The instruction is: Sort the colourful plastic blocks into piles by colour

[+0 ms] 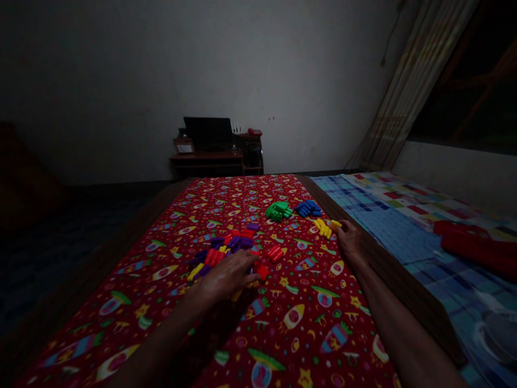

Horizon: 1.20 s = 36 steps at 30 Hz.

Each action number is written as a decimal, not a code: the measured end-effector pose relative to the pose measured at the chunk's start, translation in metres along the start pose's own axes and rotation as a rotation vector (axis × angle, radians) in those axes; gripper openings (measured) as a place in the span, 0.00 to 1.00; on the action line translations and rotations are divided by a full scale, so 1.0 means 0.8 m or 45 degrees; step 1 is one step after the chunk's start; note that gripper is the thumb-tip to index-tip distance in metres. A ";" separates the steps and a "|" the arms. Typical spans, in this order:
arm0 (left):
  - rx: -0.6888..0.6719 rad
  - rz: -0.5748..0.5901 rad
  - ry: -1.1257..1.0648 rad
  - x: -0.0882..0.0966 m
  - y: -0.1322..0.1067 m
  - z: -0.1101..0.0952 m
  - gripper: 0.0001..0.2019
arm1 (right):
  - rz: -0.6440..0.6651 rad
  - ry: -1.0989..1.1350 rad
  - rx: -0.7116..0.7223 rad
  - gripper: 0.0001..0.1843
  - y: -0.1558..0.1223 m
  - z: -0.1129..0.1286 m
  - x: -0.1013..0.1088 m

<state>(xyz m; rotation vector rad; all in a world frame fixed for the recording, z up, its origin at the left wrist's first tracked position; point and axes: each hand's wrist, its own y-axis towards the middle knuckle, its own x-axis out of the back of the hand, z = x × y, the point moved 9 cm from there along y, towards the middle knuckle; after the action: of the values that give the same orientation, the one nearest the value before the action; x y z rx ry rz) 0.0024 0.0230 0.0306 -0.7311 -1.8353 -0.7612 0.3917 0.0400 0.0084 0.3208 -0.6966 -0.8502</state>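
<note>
My left hand (pixel 232 274) lies over the near side of a mixed pile of small plastic pieces, fingers and thumb apart. Beside its fingertips is a red piece (pixel 262 271); whether they touch is unclear. Red (pixel 215 257), purple (pixel 242 242) and yellow pieces (pixel 196 272) make up the pile, partly hidden by this hand. Over to the right, my right hand (pixel 349 238) pinches a yellow piece (pixel 335 224) at the edge of a small yellow group (pixel 323 228). Green pieces (pixel 278 211) and blue pieces (pixel 307 208) form separate heaps farther back.
A red patterned cloth (pixel 294 318) covers the table, whose dark wooden edge (pixel 388 264) shows at right. Beyond it lies a bed with a blue checked sheet (pixel 363 207) and a red item (pixel 476 248). A desk with a monitor (pixel 210 133) stands by the wall.
</note>
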 end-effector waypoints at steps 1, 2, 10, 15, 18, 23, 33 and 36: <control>-0.006 0.025 -0.002 -0.002 -0.001 -0.002 0.14 | 0.027 -0.028 0.035 0.21 -0.002 0.001 -0.004; -0.015 0.036 -0.005 -0.003 -0.002 -0.004 0.14 | 0.058 -0.045 0.074 0.20 -0.004 0.004 -0.009; 0.024 -0.003 -0.064 -0.005 0.001 0.006 0.14 | 0.107 -0.021 0.116 0.20 -0.016 0.023 -0.016; 0.119 -0.007 -0.051 0.013 0.005 0.023 0.13 | 0.069 0.081 0.081 0.21 -0.023 0.044 -0.009; 0.168 0.118 -0.040 0.011 0.003 0.021 0.11 | 0.211 0.199 0.140 0.18 -0.050 0.086 -0.028; 0.168 0.203 0.009 0.001 0.003 -0.003 0.06 | 0.736 0.411 0.456 0.14 -0.147 0.187 -0.076; 0.257 0.086 -0.222 0.012 0.027 -0.014 0.16 | 0.980 0.504 0.482 0.17 -0.212 0.232 -0.091; 0.254 0.092 -0.155 0.014 0.015 -0.008 0.18 | 0.816 0.499 0.426 0.14 -0.177 0.214 -0.084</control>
<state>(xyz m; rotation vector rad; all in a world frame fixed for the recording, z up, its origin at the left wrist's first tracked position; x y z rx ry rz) 0.0113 0.0274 0.0452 -0.7221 -1.9505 -0.4876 0.1633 0.0045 0.0314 0.5108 -0.5212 -0.0502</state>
